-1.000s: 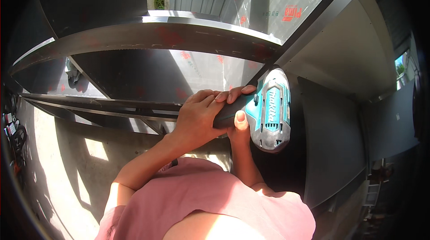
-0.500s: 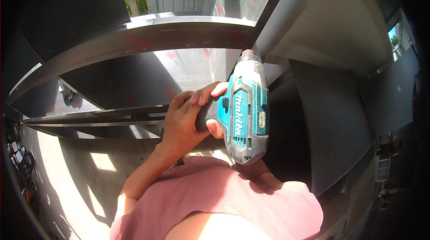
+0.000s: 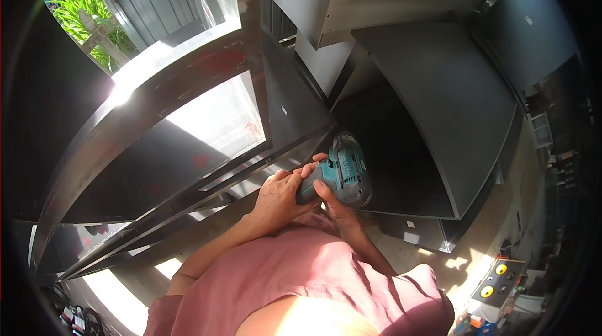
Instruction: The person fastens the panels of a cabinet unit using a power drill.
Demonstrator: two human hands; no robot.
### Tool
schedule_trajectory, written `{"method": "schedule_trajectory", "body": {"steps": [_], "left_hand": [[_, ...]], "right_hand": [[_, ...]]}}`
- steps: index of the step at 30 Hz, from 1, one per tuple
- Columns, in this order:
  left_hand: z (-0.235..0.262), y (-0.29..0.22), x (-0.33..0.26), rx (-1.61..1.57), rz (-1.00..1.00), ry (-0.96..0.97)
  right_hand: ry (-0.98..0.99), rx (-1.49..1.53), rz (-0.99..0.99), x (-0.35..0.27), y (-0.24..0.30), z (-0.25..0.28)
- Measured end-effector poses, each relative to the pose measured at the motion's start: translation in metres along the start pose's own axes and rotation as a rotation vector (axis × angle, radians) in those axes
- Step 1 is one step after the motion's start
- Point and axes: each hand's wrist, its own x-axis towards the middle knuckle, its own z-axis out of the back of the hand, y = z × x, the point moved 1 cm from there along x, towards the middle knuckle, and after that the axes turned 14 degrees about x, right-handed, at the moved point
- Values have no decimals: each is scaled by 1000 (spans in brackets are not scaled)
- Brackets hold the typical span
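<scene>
I am holding a teal-and-black, pistol-shaped power driver in front of the chest of a pink cloth shirt. My right grip is grasping its dark handle, and my left grip is wrapping around the handle's lower end. Compared with half a second ago, the driver is looking smaller, and the view is swinging rightward: a long dark metal beam with a bright edge is slanting more steeply on the left, and a black box with round yellow parts is now showing at lower right. The driver's nose is pointing away from the body, up the view; its long axis is leaning slightly left at the top, while the handle is slanting down-left. A dark grey sheet panel is standing to its right.
</scene>
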Motion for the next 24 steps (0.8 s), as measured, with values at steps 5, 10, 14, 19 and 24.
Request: {"method": "schedule_trajectory", "body": {"steps": [5, 10, 14, 19, 24], "left_hand": [[7, -12, 75, -43, 38, -109], [-11, -6, 174, -49, 152, -303], [-13, 2, 246, -96, 306, -295], [-13, 14, 302, -62, 490, -172], [-15, 18, 332, -29, 540, -142]], "right_hand": [[72, -79, 146, 63, 36, 22], [105, 84, 139, 171, 64, 60], [63, 169, 60, 244, 76, 85], [83, 316, -11, 304, 77, 112], [40, 403, -97, 331, 75, 131]]}}
